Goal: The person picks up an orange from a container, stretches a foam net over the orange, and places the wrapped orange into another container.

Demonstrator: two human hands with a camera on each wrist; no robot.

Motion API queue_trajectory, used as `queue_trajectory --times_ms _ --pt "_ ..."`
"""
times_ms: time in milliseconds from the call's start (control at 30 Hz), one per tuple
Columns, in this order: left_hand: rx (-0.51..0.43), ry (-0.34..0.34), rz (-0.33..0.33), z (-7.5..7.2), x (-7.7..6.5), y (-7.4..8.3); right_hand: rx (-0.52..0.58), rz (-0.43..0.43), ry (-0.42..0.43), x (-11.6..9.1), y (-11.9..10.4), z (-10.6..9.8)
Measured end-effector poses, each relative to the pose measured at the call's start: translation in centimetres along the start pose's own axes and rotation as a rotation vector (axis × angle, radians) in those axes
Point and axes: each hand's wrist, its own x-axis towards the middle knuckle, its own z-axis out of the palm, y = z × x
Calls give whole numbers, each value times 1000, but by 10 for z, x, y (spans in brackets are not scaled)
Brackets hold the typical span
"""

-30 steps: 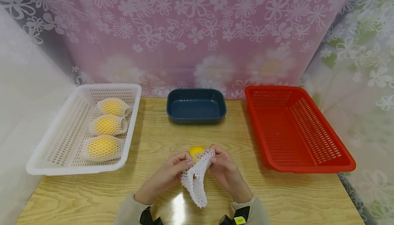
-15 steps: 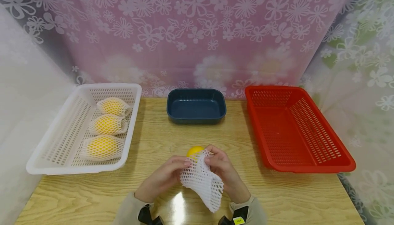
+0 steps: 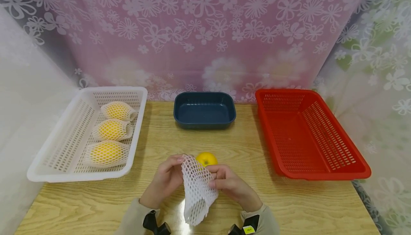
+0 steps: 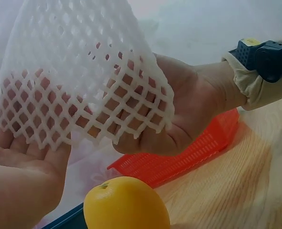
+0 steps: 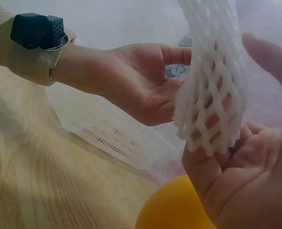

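Observation:
A white foam fruit net point(image 3: 196, 188) hangs between both hands, its wide open end toward the person. My left hand point(image 3: 162, 181) pinches its far left edge between thumb and fingers. On the other side, my right hand point(image 3: 232, 186) holds the net's right side, thumb on top. Just beyond the net a bare orange point(image 3: 207, 159) rests on the table, partly covered by the net and right fingers in the head view. In the left wrist view the net point(image 4: 84, 86) spreads above the orange point(image 4: 126, 205); the right wrist view shows the net point(image 5: 212, 95) narrower, from its side.
At the left, a white basket point(image 3: 136, 138) holds 3 yellow fruits point(image 3: 110, 129) in foam nets. A dark blue tray point(image 3: 204, 125) stands at the back middle of the wooden table point(image 3: 160, 135). The red basket point(image 3: 290, 140) is on the right, near the patterned cloth.
The net has swung from the right back toward the left and its mouth has opened. My left hand has shifted left along its edge, and more of the orange shows behind it.

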Motion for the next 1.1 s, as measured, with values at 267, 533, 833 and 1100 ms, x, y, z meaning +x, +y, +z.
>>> queue_trajectory --times_ms 267,533,833,1100 --pt "6 -55 -54 0 1 -2 -5 -101 -54 -2 -1 -1" --pt "46 -48 -165 0 -1 -6 69 -246 -75 -1 -5 1" --pt "-14 -65 -302 1 -1 -18 282 -292 -6 1 -7 4" --pt "72 -134 -195 1 -2 -22 254 -203 221 1 -3 1"
